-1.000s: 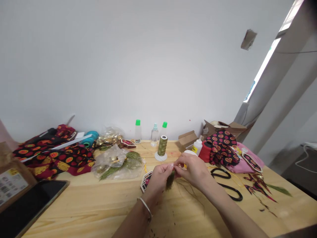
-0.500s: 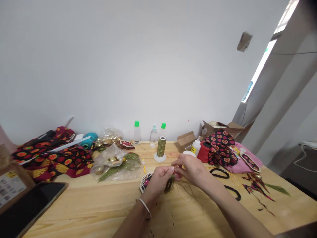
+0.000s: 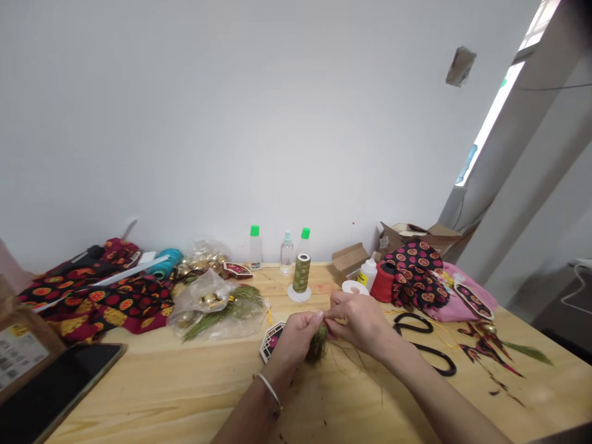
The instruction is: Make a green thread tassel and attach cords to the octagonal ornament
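A dark green thread tassel hangs below the fingertips of my left hand, which pinches it near the top. Right beside it, my right hand has its thumb and fingers pressed together at the tassel's head; loose thread trails below that hand, and what exactly it pinches is too small to make out. An octagonal patterned piece lies partly behind my left hand. Beyond the hands stands a spool of olive green thread. Black-handled scissors lie to the right of my right forearm, partly covered by it.
On the left are patterned cloth, a phone and a plastic bag with green tassels. Bottles stand by the wall. On the right are a glue bottle, red thread, pink cloth and fabric scraps.
My right hand has turned slightly and its raised fingers have curled in towards my left fingertips. The tassel shows more fully below the hands. The view has shifted a little.
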The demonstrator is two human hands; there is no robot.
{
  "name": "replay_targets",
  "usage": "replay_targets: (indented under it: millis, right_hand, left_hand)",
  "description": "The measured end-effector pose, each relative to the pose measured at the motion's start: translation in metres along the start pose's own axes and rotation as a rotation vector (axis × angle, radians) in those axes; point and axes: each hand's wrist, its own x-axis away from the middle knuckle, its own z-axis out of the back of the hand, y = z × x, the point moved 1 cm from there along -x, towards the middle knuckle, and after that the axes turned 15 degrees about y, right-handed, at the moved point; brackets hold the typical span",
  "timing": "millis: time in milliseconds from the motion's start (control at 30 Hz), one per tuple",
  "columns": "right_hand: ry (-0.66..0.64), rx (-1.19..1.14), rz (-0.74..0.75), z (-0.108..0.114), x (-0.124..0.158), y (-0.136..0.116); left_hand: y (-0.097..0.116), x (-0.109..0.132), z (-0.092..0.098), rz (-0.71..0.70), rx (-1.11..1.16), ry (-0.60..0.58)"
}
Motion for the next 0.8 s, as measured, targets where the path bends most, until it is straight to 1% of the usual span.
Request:
replay_targets:
  millis: [100, 200, 300, 367, 433, 567, 700, 800]
  right_hand:
    - [0.043, -0.029, 0.007, -0.005, 0.004, 0.001]
    - [0.088, -0.07, -0.015, -0.006, 0.004, 0.0]
    - [0.107, -0.118, -0.079, -0.002, 0.0, -0.002]
    - [0.079, -0.159, -0.145, 0.001, -0.004, -0.001]
    - [0.036, -0.207, -0.204, 0.003, -0.006, 0.001]
    - [-0.044, -0.325, -0.289, 0.001, -0.007, 0.01]
    - [-0.117, -0.392, -0.373, -0.006, -0.003, 0.019]
    - [-0.148, -0.435, -0.38, -0.009, 0.0, 0.023]
  left_hand:
    - [-0.001, 0.001, 0.0, 0.041, 0.041, 0.025]
    - [-0.003, 0.002, 0.001, 0.055, 0.107, 0.032]
    - [-0.002, 0.002, 0.0, 0.064, 0.153, 0.026]
    - [0.001, 0.002, -0.001, 0.061, 0.152, 0.025]
    - [0.006, 0.002, -0.001, 0.027, 0.091, 0.01]
    - [0.013, 0.004, 0.001, -0.059, -0.114, -0.065]
    - [0.01, 0.005, 0.004, -0.09, -0.273, -0.073]
    - [0.005, 0.005, 0.006, -0.107, -0.339, -0.089]
